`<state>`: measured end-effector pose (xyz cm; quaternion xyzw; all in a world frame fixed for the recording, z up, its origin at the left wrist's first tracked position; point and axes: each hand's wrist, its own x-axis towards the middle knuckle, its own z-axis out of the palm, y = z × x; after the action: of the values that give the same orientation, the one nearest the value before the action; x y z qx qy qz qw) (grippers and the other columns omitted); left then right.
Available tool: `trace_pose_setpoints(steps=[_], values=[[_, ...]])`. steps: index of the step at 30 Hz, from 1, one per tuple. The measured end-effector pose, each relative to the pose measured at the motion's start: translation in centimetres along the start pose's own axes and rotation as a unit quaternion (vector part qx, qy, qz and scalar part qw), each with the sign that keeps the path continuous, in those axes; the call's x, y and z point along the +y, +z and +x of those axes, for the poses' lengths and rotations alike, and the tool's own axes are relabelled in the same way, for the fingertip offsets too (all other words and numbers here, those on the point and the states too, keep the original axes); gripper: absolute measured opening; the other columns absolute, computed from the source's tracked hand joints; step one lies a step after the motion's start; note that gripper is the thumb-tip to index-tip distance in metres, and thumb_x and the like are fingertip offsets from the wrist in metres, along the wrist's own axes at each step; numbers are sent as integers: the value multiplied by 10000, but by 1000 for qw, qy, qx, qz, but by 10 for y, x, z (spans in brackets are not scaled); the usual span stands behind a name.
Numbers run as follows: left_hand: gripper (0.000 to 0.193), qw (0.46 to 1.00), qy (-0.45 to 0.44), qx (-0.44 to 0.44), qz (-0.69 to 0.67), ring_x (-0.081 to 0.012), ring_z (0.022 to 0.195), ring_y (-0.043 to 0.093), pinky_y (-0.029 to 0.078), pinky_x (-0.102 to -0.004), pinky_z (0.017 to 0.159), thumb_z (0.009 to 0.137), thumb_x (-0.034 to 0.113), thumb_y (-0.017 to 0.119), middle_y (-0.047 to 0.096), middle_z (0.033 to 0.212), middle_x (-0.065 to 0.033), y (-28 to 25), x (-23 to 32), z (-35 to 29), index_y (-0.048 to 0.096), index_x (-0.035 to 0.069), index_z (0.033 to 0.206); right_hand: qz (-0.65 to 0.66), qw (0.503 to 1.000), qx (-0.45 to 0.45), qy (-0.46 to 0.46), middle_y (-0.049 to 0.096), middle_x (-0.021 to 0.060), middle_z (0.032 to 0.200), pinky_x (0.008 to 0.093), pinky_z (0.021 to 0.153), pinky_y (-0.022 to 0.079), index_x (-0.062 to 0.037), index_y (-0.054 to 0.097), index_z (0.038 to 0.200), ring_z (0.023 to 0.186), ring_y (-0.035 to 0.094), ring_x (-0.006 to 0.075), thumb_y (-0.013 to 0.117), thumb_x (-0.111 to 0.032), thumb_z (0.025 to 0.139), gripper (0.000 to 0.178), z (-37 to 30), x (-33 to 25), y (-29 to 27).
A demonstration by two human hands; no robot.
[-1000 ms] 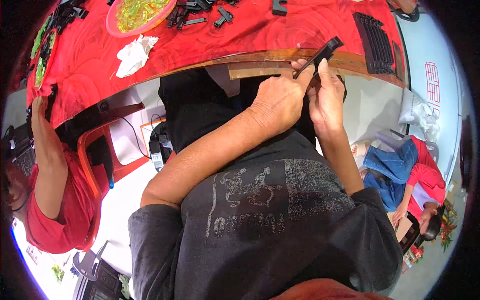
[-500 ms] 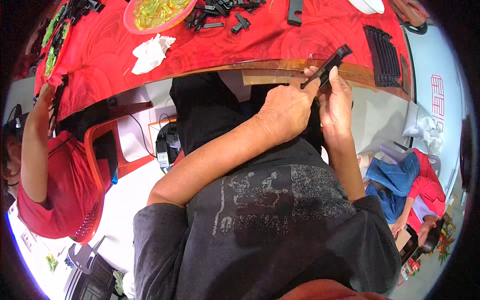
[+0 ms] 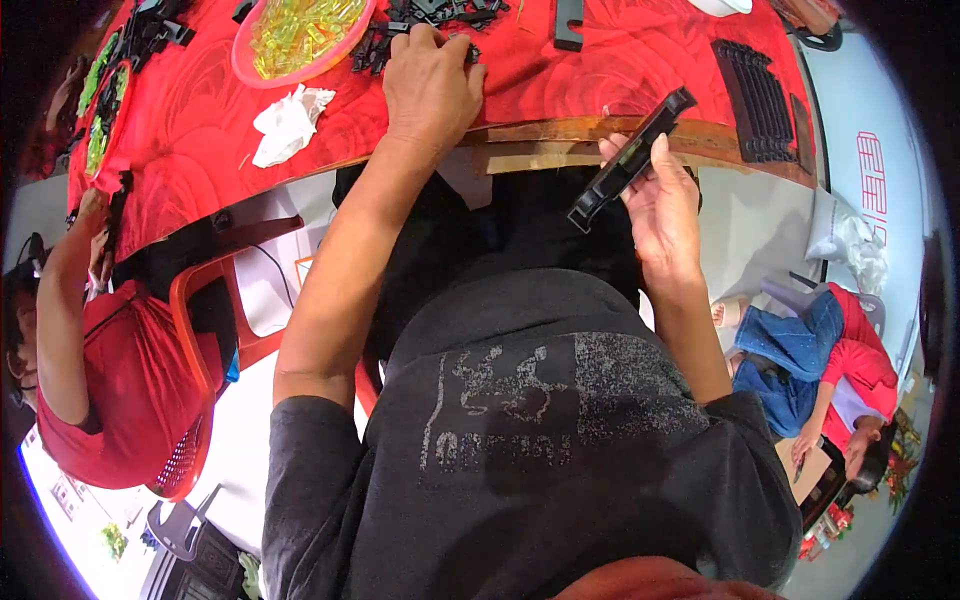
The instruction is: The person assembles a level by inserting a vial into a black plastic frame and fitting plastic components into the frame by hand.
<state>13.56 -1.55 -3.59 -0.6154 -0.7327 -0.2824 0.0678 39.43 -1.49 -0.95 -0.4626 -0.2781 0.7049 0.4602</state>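
My right hand (image 3: 662,215) grips a long, narrow black plastic strip (image 3: 625,165) with bracket-like ends. The strip slants in front of the table's edge, thumb on one side and fingers on the other. My left hand (image 3: 430,90) is stretched out over a pile of small black plastic parts (image 3: 480,14) on the table. Its fingers are bent down among the parts, with the thumb apart from them. The fingertips are hidden behind the hand. Just left of that hand is a pink bowl (image 3: 243,68) of yellow, see-through plastic pieces.
A red cloth (image 3: 200,130) covers the table. Crumpled white tissue (image 3: 290,125) lies near its edge. Several black strips (image 3: 755,105) are stacked at the right, and a black piece (image 3: 568,25) lies farther back. A person in red (image 3: 140,380) works at the left; another sits at the right.
My left hand has left the black strip and moved forward and left to the pile of small parts. My right hand still holds the strip, now showing more of its length.
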Motion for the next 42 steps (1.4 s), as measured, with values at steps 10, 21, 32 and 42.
trace_pose_setpoints(steps=[10, 21, 32, 42], values=[[152, 995, 50, 68, -46, -332, 888, 613, 501, -419, 798, 843, 203, 679, 642, 901, -123, 15, -13, 5, 713, 86, 934, 7, 998, -39, 47, 679, 189, 1037, 410, 865, 560, 11, 599, 1036, 1001, 674, 311, 552, -315, 994, 332, -6, 10, 5], [97, 948, -144, 14, -284, -364, 747, 637, 494, -392, 644, 827, 41, 657, 628, 780, -201, -31, -2, 26, 681, -24, 895, 9, 997, -43, 62, 675, 185, 1048, 418, 868, 559, 2, 596, 1047, 991, 677, 295, 550, -308, 995, 317, -9, 11, 10], [217, 739, -234, -193, -601, -110, 753, 624, 520, -255, 720, 971, 160, 576, 685, 870, -61, -10, 34, -18, 645, -30, 1050, 3, 997, -43, 64, 656, 177, 1079, 441, 911, 541, 19, 603, 1104, 1068, 641, 305, 582, -326, 975, 369, -3, 10, 15], [176, 691, -229, -185, -661, -104, 699, 653, 550, -233, 648, 989, 95, 529, 686, 805, -81, -16, 68, -37, 624, -53, 996, -25, 997, -44, 65, 684, 89, 946, 371, 810, 565, -14, 642, 1012, 894, 672, 201, 598, -321, 969, 313, -4, 4, 15]])
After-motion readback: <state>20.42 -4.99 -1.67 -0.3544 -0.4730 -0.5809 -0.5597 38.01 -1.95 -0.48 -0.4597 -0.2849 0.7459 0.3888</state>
